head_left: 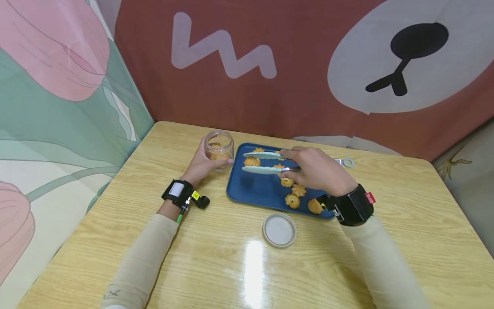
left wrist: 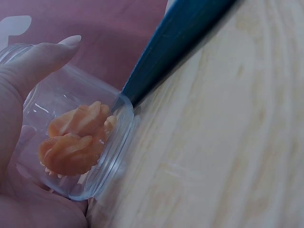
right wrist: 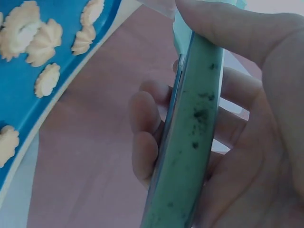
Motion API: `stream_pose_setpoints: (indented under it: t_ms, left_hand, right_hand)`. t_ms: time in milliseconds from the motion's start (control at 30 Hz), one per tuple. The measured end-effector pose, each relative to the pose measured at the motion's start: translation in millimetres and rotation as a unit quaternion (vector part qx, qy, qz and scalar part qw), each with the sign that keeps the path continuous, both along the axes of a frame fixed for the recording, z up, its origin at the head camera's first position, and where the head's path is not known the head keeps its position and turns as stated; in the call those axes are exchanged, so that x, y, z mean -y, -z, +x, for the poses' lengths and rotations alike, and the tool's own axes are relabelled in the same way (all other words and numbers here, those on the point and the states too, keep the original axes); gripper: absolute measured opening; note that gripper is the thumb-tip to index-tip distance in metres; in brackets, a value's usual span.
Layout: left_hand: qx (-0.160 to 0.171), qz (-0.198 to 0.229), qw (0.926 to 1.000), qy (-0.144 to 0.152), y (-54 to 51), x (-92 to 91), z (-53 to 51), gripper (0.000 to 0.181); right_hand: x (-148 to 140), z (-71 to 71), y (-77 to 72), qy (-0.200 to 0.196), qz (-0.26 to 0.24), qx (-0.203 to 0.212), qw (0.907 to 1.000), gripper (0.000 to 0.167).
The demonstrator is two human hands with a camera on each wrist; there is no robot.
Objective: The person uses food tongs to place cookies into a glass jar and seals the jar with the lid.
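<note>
My left hand [head_left: 206,159] holds a clear jar [head_left: 225,151] upright and open-topped on the table, left of the blue tray [head_left: 247,191]. Inside it lie a few piped cookies [left wrist: 76,154], seen through the wall in the left wrist view. My right hand [head_left: 314,168] grips a pair of tongs [right wrist: 190,133] with pale green tips. Their two arms stand apart over the tray's left part, on either side of a round cookie [head_left: 252,162]; whether they touch it I cannot tell. Other cookies [head_left: 292,201] lie on the tray, some hidden beneath my right hand.
A round lid [head_left: 279,230] lies on the wooden table [head_left: 208,249] in front of the tray. The ring end [head_left: 348,162] of the tongs sticks out to the right of my hand. A printed cloth wall [head_left: 247,103] stands behind the table's back edge.
</note>
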State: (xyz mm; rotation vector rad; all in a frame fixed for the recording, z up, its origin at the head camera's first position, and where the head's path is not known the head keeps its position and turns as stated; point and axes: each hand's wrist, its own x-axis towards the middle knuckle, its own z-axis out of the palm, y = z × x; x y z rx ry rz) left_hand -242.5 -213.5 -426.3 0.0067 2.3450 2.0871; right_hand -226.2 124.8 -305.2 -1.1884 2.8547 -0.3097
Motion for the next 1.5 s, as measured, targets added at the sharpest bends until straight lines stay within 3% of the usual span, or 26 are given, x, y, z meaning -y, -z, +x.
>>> stream_pose_setpoints:
  t_ms: [333,1200,1500]
  left_hand:
    - [-0.018,-0.004,0.9998,0.004,1.2,2.0,-1.5,0.101]
    - [-0.043,0.026,0.9987,0.014,3.0,1.6,-3.7,0.096]
    - [-0.024,0.006,0.9997,0.009,2.3,1.1,-1.6,0.103]
  right_hand:
    - [16.9,-10.6,-7.0,-0.004,-0.021,-0.037,0.9991,0.06]
    - [69.3,-40.3,-16.5,-0.008,-0.037,-0.031,0.9988,0.06]
    - [83.6,-48.1,-9.7,-0.001,-0.025,-0.025,0.9994,0.062]
